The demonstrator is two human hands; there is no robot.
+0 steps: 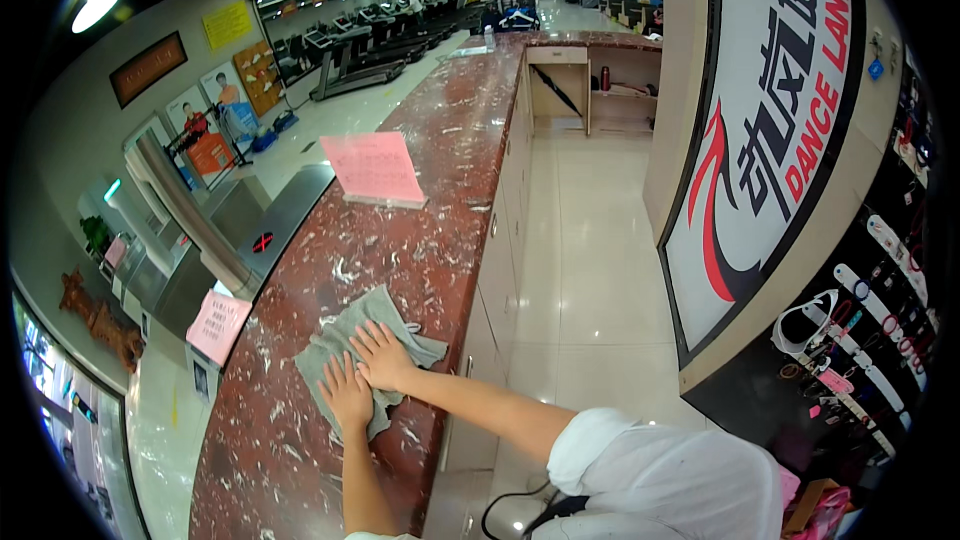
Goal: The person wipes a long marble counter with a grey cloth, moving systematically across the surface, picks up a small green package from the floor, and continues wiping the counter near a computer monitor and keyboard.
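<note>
A grey-green cloth (pixel 360 322) lies spread and rumpled on a long red marbled stone counter (pixel 300 480). My left hand (pixel 349 394) rests flat on the cloth's lower left part, palm down, fingers apart. Beside it, my right hand (pixel 385 356) presses flat on the middle of the cloth, fingers spread. The two hands touch or slightly overlap near the left fingertips. Neither hand grips the cloth. Farther along the counter stands a pink paper sign (pixel 375 167) with writing, in a clear holder.
Left of the counter are metal entrance gates (pixel 289 202) and another pink notice (pixel 219 326). Cabinets (pixel 491 315) run under the counter's right edge, beside a tiled floor (pixel 600 277). A bottle (pixel 490 37) stands at the far end. Accessories hang on the display wall (pixel 855 315).
</note>
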